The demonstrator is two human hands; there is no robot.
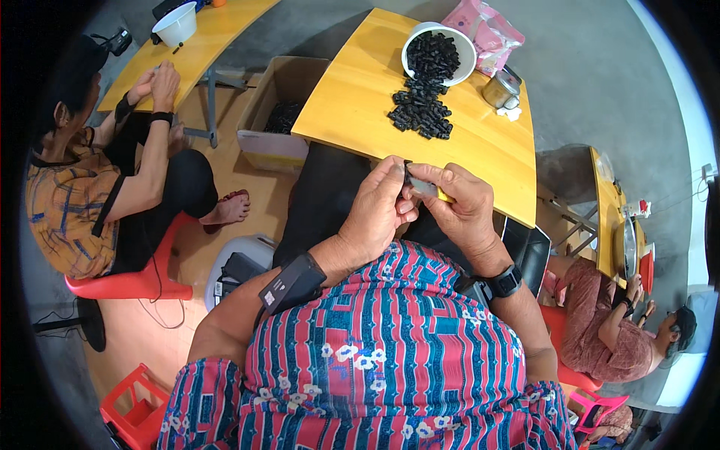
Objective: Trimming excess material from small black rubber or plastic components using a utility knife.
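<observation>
Just off the near edge of the yellow table, my two hands meet in front of my body. My left hand (373,208) is closed, pinching a small black piece (407,171) upright between thumb and fingers. Closed around a small yellow-handled blade (425,187), my right hand (463,206) has its thumb close to the black piece. Most of the handle is hidden in the palm. Ahead of my hands, a heap of similar black pieces (420,112) spills over the tabletop from a tipped white bucket (469,56).
The yellow table (337,97) also holds a pink bag (495,37) and a metal-and-glass jar (499,91). A cardboard box (274,146) with black contents stands left of it. One person (82,202) sits at the left, another (607,322) at the right. A red stool (135,405) stands lower left.
</observation>
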